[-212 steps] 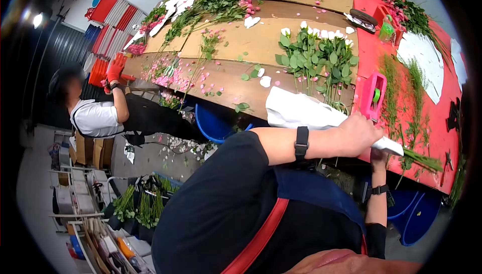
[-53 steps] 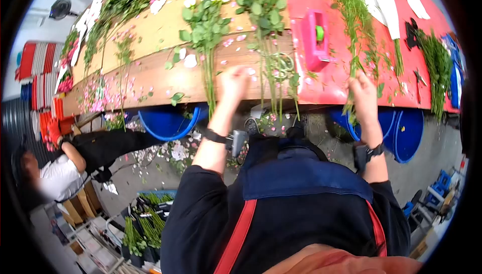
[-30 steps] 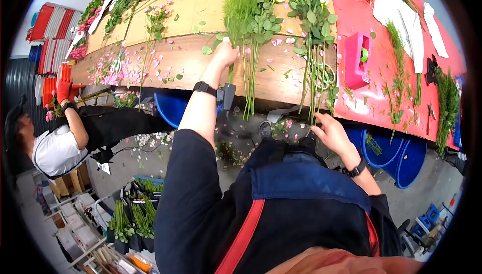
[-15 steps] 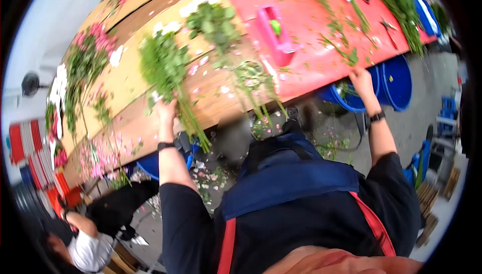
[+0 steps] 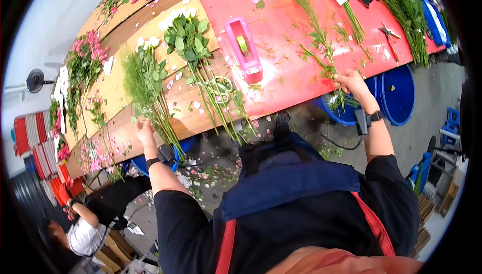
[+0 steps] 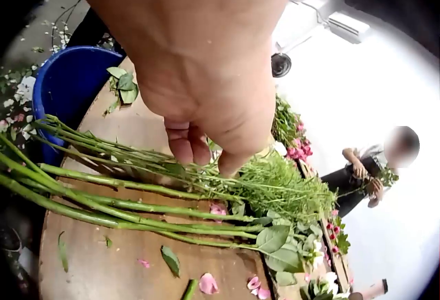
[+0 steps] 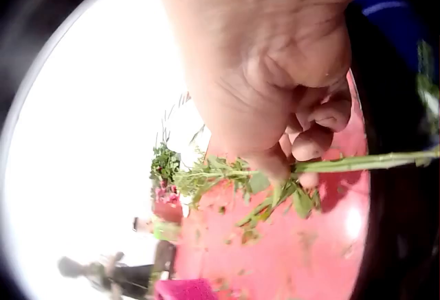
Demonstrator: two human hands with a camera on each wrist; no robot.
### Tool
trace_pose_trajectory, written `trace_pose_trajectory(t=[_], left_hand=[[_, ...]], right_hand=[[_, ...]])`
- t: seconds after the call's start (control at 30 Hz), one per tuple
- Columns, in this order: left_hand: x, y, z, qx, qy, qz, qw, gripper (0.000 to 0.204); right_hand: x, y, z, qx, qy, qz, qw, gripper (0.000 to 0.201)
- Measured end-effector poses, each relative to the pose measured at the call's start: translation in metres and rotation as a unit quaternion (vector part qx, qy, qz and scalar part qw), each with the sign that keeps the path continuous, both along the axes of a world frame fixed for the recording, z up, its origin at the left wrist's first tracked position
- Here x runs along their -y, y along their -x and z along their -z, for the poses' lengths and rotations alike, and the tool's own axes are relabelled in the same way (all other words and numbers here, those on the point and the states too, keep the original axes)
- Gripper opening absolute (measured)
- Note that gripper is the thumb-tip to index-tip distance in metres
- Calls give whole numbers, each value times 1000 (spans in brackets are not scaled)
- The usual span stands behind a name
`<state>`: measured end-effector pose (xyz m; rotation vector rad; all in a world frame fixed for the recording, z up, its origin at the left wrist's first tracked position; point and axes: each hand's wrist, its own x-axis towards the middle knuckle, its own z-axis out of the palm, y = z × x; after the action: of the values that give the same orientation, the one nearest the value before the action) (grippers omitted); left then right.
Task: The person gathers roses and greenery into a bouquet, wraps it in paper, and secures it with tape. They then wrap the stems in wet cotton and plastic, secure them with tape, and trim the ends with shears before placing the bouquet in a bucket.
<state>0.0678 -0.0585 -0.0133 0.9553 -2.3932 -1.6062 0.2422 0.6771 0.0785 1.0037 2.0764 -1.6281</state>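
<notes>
My left hand is at the table's front edge beside a bunch of white roses with feathery greens laid along it. In the left wrist view, its fingertips and thumb are right at the stems of the greens, with a gap showing between thumb and fingers. My right hand pinches a thin leafy green sprig between thumb and fingers over the edge of the red sheet. The sprig's lower stem sticks out past the edge. A second white rose bunch lies close by, near green-handled scissors.
A pink tape dispenser stands on the red sheet. Pruning shears and a wrapped bundle lie farther right. Blue buckets stand under the edge. Another person works at the left, with pink roses nearby.
Earlier the hands worked at a white-wrapped bunch. Then the left hand carried feathery greens onto the white roses. In the last second the right hand moved right and took up a green sprig.
</notes>
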Motion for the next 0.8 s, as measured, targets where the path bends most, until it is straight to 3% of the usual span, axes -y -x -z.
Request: trace_pose_trajectory(t=[0.1,0.2,0.3,0.33,0.4,0.47,0.53,0.6,0.63,0.67,0.7,0.73,0.8], left_hand=[[-17,-16,-25,-13,-26,-65,997,58],[-49,-40,-39,-96,-43,-59,993,41],[-151,-71,-95,-128,55,2,990,16],[-177,-80,-100,-65,-16,29,997,19],[-249,-86,-137,-37,-124,120,984,22],[-288,-79,-149,10,-204,247,947,31],[-318,-65,-165,-55,-271,292,916,40],[-326,-49,-185,-46,-314,289,903,36],[-321,-38,-184,-18,-284,302,910,35],[-315,-30,-176,-8,-272,295,916,36],[-306,-23,-159,1,-260,288,922,36],[-296,-17,-141,10,-247,282,927,37],[-281,-13,-122,23,-277,245,929,32]], right_hand=[[3,6,-26,-43,204,101,973,16],[10,11,-40,-134,81,92,983,15],[43,10,-72,-215,-61,14,975,15],[63,11,-79,-224,-27,14,974,13],[107,15,-78,-231,-7,-13,973,12],[144,17,-41,-294,-55,-105,949,13],[195,22,-26,-292,-29,-161,942,14],[241,26,-11,-327,-36,-228,916,15],[263,26,-12,-277,-22,-242,930,16],[280,26,-11,-227,-9,-253,941,18],[292,28,10,-247,-14,-253,935,24],[303,33,-4,-245,-95,-289,920,28],[321,35,7,-268,-102,-277,917,30]])
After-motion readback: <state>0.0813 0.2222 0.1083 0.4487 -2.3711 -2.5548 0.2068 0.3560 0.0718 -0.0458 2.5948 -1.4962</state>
